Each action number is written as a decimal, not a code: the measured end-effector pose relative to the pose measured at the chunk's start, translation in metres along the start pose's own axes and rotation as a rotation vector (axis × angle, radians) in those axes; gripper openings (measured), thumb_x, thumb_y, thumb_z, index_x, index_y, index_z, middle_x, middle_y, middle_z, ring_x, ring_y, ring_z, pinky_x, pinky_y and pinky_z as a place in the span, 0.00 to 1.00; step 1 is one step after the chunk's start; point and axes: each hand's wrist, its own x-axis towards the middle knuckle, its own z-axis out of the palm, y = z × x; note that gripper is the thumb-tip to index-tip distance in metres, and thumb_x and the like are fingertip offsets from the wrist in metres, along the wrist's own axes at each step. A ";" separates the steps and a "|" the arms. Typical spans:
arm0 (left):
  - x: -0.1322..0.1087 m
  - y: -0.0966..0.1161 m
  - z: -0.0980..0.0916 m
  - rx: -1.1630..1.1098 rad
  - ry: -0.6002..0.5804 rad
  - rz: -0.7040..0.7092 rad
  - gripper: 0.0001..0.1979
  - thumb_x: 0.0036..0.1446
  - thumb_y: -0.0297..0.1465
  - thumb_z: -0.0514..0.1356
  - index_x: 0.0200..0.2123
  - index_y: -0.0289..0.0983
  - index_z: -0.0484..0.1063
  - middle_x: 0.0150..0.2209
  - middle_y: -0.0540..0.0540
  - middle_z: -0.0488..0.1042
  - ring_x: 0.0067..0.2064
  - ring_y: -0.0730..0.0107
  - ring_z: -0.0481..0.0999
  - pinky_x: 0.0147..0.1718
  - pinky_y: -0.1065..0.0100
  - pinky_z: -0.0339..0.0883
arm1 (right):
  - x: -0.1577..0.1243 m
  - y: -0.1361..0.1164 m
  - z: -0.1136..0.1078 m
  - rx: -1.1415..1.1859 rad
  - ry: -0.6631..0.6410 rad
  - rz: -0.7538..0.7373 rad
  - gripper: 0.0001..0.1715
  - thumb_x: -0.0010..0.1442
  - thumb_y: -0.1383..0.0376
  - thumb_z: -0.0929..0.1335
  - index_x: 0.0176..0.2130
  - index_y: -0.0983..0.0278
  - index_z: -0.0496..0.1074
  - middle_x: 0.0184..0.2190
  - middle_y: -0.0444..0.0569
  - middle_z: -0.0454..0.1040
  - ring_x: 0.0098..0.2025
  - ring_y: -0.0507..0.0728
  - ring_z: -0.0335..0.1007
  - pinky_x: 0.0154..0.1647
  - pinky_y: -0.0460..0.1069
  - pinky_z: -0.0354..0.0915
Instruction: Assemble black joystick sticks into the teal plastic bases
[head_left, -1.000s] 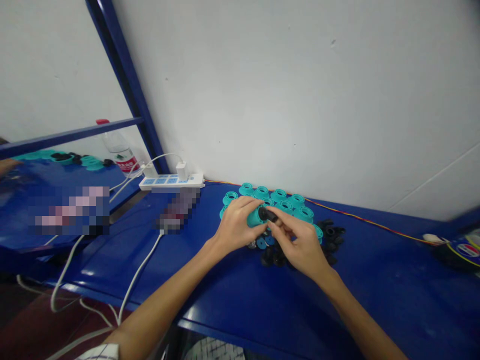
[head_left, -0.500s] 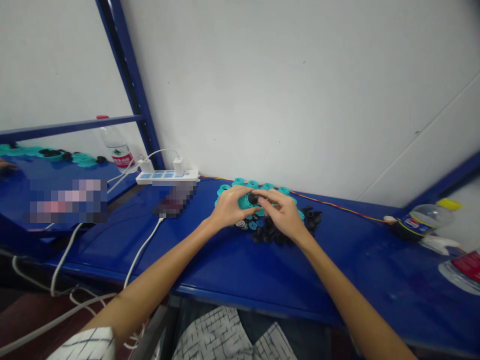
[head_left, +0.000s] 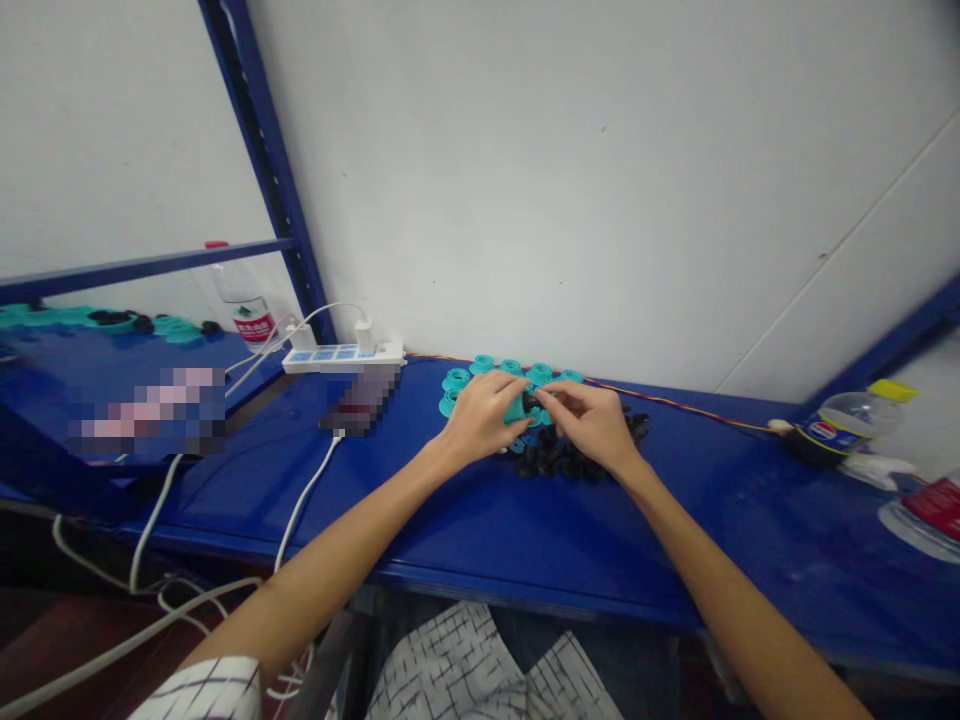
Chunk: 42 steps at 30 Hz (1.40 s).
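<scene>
Head view: by the curled fingers and thumb of the left hand (head_left: 486, 416), parted only as wide as its body, a teal part (head_left: 515, 407) is gripped over the blue table (head_left: 480, 530), tipped toward three o'clock. At that end, a black piece (head_left: 532, 401) is pinched by the nearly closed thumb and forefinger of the right hand (head_left: 596, 425); how deeply it is seated cannot be told, since it is partly covered. From the held part, more teal parts (head_left: 541, 376) are seen between ten and one o'clock, and loose black pieces (head_left: 559, 460) are heaped at about five. Farther out, a white power strip (head_left: 345, 357) is placed at ten o'clock, a pixelated device (head_left: 364, 400) is laid at nine, and a yellow-capped bottle (head_left: 840, 430) is seen at three
</scene>
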 end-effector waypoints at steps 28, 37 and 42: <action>-0.003 0.001 0.002 0.084 -0.009 0.026 0.17 0.58 0.35 0.62 0.49 0.33 0.71 0.45 0.38 0.78 0.47 0.55 0.76 0.44 0.57 0.68 | -0.006 -0.011 0.001 -0.200 0.010 -0.375 0.11 0.62 0.71 0.65 0.43 0.65 0.75 0.42 0.54 0.75 0.40 0.56 0.74 0.37 0.50 0.73; -0.002 0.002 0.001 0.109 -0.020 -0.012 0.19 0.55 0.35 0.64 0.48 0.34 0.72 0.44 0.40 0.79 0.47 0.56 0.77 0.45 0.56 0.67 | -0.006 -0.009 0.002 -0.345 0.018 -0.502 0.11 0.62 0.74 0.64 0.43 0.66 0.73 0.42 0.56 0.74 0.43 0.58 0.74 0.44 0.53 0.72; -0.002 0.002 0.001 0.092 -0.043 -0.030 0.17 0.56 0.35 0.64 0.47 0.34 0.72 0.44 0.40 0.80 0.47 0.56 0.78 0.45 0.57 0.68 | -0.007 -0.009 0.001 -0.393 -0.012 -0.535 0.12 0.63 0.75 0.63 0.45 0.67 0.72 0.43 0.57 0.73 0.42 0.58 0.74 0.43 0.52 0.72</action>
